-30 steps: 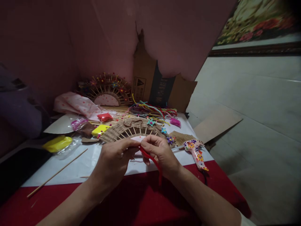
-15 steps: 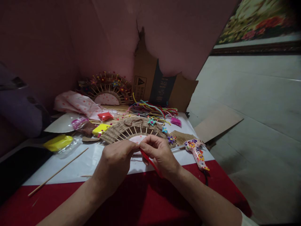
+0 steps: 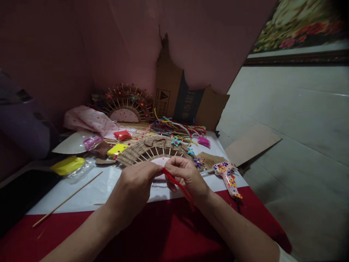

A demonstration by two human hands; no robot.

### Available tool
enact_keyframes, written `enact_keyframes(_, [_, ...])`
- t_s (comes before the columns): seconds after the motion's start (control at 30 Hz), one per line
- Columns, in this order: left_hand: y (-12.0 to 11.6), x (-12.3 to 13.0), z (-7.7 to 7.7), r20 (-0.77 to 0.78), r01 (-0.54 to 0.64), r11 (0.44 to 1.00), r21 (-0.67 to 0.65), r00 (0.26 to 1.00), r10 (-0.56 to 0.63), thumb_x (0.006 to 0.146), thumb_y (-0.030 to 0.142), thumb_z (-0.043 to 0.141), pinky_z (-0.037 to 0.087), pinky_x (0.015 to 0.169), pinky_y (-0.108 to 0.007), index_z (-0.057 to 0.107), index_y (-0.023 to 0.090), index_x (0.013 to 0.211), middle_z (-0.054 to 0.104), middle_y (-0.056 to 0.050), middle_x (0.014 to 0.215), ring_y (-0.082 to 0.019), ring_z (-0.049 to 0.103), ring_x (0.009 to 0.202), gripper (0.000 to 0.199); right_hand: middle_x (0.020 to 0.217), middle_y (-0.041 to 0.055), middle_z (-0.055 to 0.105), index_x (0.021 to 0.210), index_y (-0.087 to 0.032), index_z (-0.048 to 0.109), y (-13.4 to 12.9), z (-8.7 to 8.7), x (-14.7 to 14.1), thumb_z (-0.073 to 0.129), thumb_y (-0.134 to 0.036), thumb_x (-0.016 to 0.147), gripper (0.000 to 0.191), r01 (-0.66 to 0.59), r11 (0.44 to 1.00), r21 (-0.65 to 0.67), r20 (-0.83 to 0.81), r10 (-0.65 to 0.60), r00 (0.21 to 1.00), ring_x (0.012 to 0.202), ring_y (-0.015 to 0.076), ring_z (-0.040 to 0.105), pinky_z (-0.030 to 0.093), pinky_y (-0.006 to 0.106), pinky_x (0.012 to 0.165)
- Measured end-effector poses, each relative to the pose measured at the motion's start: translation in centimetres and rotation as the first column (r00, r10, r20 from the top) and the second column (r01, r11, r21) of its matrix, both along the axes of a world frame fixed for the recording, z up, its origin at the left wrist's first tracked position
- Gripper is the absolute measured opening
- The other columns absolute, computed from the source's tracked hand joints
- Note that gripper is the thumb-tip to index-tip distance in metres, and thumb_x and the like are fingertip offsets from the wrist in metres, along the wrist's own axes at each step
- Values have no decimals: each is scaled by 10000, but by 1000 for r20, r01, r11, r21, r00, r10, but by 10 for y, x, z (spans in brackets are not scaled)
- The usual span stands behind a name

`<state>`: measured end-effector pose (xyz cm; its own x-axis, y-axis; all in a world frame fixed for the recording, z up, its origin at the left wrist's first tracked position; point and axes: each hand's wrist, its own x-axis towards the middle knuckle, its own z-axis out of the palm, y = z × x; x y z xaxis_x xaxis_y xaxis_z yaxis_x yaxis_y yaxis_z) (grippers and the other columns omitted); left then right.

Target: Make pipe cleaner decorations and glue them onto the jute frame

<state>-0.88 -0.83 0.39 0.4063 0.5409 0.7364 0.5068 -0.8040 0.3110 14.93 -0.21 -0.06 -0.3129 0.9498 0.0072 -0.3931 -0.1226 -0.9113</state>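
Note:
A red fuzzy strip (image 3: pixel 180 186) hangs from the fingertips of both hands and slants down to the right. My left hand (image 3: pixel 137 182) pinches its upper end between thumb and forefinger. Against it, my right hand (image 3: pixel 187 178) is closed on the same strip, fingers curled. Just behind the hands lies a woven half-round fan (image 3: pixel 136 151) with thin wooden spokes, a dotted pink centre partly hidden by the hands, and blue and purple flowers (image 3: pixel 198 162) on its right side.
A flowered glue gun (image 3: pixel 227 178) lies at the right. Behind are a second fan (image 3: pixel 124 115), coloured fuzzy strips (image 3: pixel 182 127) and torn cardboard (image 3: pixel 167 87). At left are a yellow packet (image 3: pixel 68 166), a wooden stick (image 3: pixel 68 199) and a dark flat object (image 3: pixel 24 200).
The red strip's free end now reaches lower and further right, with more of its length showing. My right hand's fingers have shifted slightly; my left hand has barely moved.

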Motion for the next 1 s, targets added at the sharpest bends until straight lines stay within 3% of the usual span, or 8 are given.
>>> enact_keyframes(0.2, [3,-1,-1,-107,1,993,120,994,12,834,25,399,482,636,-261,612,129,863,670,-67,755,-159,612,690,238,464,-54,499,637,-145,570,0,-1,0,695,-302,702,211,-11,1000,27,8,11,1000,369,49,413,339,166,346])
enact_keyframes(0.7, [4,-3,-5,-231,-6,988,155,972,42,827,31,371,437,581,-294,615,125,779,623,-82,724,-182,536,673,266,496,-56,495,655,-157,546,-1,-5,-1,678,-341,728,238,60,982,178,178,-92,980,401,55,421,366,181,380])
enact_keyframes(0.77, [3,-2,-4,-153,-22,997,78,988,34,828,38,384,430,574,-278,613,131,775,622,-62,697,-164,542,641,252,516,-50,502,656,-156,551,-2,-4,-1,673,-338,734,232,87,974,209,201,-130,971,422,59,432,368,186,399])
enact_keyframes(0.87, [0,0,0,72,2,976,-220,997,14,836,89,440,427,551,-230,613,152,795,616,-13,651,-119,552,580,189,565,-35,538,681,-157,570,-3,-3,-1,663,-341,746,216,119,966,231,204,-167,965,464,64,450,372,191,434])
enact_keyframes(0.93, [-1,2,4,222,94,885,-455,975,10,822,130,484,434,533,-211,616,160,811,616,4,640,-109,560,566,136,598,-27,566,694,-161,576,-4,-2,-2,659,-342,752,207,136,961,240,190,-184,965,491,68,465,377,194,461])
enact_keyframes(1.0, [-1,3,7,348,213,757,-618,937,21,802,178,527,451,528,-212,617,156,808,616,5,641,-114,568,576,92,613,-23,583,693,-164,576,-5,-1,-2,657,-340,753,203,140,959,247,180,-188,966,513,76,488,390,205,491])
